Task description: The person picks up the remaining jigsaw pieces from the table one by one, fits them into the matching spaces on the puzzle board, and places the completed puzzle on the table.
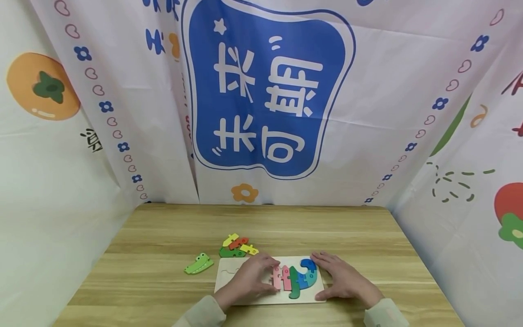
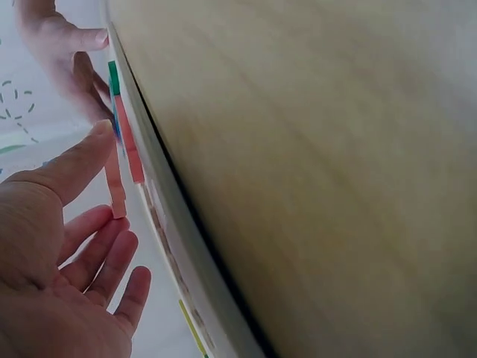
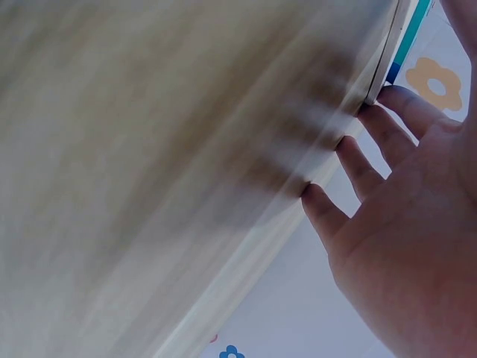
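A pale wooden puzzle board (image 1: 300, 298) lies on the table. My left hand (image 1: 249, 277) is over its middle and pinches a light pink puzzle piece (image 1: 276, 278) between thumb and fingertips. In the left wrist view that light pink piece (image 2: 115, 183) tilts just above the board, beside a darker pink piece (image 2: 130, 142). To its right in the head view, the darker pink piece (image 1: 287, 278), a green piece (image 1: 293, 284) and several blue pieces (image 1: 312, 274) sit joined on the board. My right hand (image 1: 345, 279) rests with spread, straight fingers at the board's right edge, its thumb by the lower corner.
A green crocodile-head piece (image 1: 199, 264) lies on the table (image 1: 155, 290) left of the board. Behind the board's upper left edge is a small pile of yellow, red and green pieces (image 1: 232, 252). Printed curtains (image 1: 380, 136) hang behind and at both sides.
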The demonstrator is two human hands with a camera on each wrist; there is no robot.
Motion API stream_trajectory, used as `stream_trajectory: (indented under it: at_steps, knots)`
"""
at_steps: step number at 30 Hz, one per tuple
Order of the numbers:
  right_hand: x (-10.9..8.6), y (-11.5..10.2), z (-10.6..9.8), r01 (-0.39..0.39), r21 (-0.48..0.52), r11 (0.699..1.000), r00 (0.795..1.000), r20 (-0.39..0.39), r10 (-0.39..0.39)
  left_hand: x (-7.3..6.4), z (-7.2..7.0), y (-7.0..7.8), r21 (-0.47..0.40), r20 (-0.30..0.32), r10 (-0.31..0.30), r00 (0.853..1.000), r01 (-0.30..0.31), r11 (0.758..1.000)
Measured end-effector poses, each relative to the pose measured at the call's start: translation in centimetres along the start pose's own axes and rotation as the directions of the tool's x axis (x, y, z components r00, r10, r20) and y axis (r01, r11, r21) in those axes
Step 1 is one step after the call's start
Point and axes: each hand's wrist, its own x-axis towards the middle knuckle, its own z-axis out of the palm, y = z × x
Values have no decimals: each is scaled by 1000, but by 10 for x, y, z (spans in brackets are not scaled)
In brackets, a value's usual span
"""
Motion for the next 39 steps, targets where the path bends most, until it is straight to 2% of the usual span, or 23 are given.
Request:
stream_trajectory:
  at_steps: [8, 12, 26, 39]
  knots:
    - [0, 0, -1, 3, 3, 1000, 1000, 1, -3, 5, 6, 4, 117, 12, 6, 1000, -7, 993]
    - [0, 1, 1, 3, -2, 1000, 1000, -3, -3, 8, 7, 4, 147, 22, -2, 1000, -2, 989]
    - [-1, 1, -1, -2, -6, 1000, 1000, 3, 2, 11, 7, 7, 135, 52, -29, 998, 21, 991]
    - [0, 0, -2, 10, -10, 1000, 1000, 0, -10, 9, 5, 7, 149, 68, -14, 998, 3, 989]
